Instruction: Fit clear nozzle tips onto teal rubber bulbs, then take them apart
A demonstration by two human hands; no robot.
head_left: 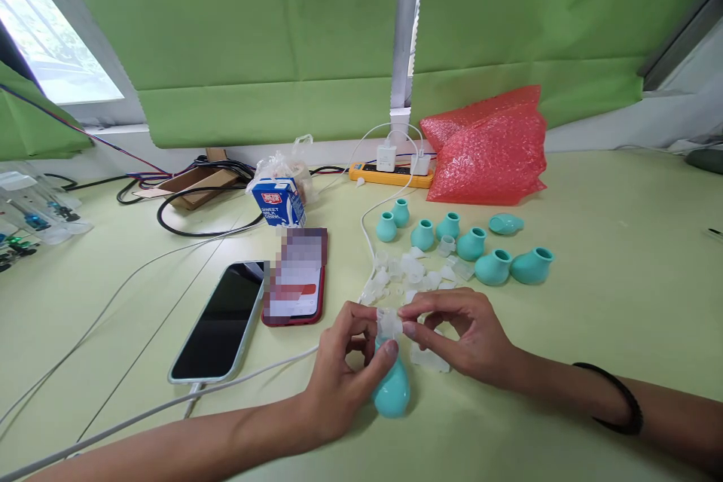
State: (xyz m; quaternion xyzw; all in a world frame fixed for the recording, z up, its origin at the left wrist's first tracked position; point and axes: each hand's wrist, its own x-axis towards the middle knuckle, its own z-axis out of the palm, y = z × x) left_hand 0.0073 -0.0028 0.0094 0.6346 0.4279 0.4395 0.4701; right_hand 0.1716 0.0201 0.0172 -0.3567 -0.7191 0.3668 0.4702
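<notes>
A glossy teal bulb-shaped piece (392, 392) lies tilted on the table, its neck pointing away from me. My left hand (347, 369) is closed around its neck, the thumb on top. A translucent plastic fitting (388, 322) sits at the bulb's mouth; whether it is inside or only against the mouth I cannot tell. My right hand (463, 331) pinches the fitting's right side between thumb and fingertips. Beyond the hands lie loose translucent plastic pieces (411, 269) in a scattered pile. A flat translucent piece (430, 358) is partly hidden below my right hand.
Several teal bulbs (493, 267) stand behind the pile, near a flatter teal piece (506, 224). Two phones (218, 324) and a white cable (271, 370) lie left. Behind are a milk carton (279, 202), a yellow power strip (367, 175) and red bubble wrap (489, 154).
</notes>
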